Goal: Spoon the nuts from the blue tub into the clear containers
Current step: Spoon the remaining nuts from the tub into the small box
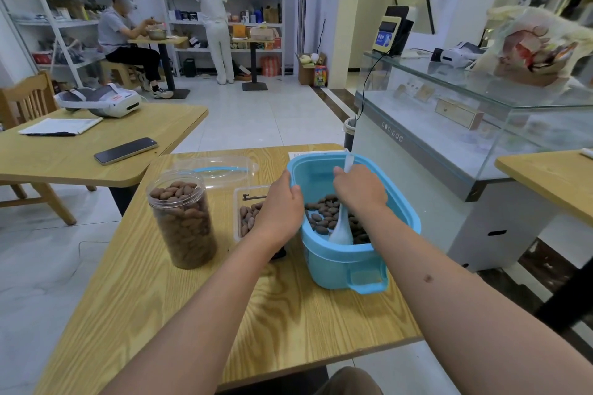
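Note:
The blue tub [333, 261] stands on the wooden table [179, 308] with brown nuts [324, 213] on its bottom. My left hand [282, 202] grips the tub's left rim. My right hand [359, 189] holds a white spoon [341, 229] by its handle, with the bowl down among the nuts. A tall clear jar [183, 218] nearly full of nuts stands at the left. Between jar and tub lies a low clear container [245, 216] with some nuts in it, partly hidden by my left wrist.
A clear lid with a blue seal [218, 170] lies behind the jar. A sheet of paper [316, 154] sits behind the tub. A glass counter [465, 125] stands close on the right. Another table at left carries a phone [125, 151] and a headset [102, 101]. Two people are at the far shelves.

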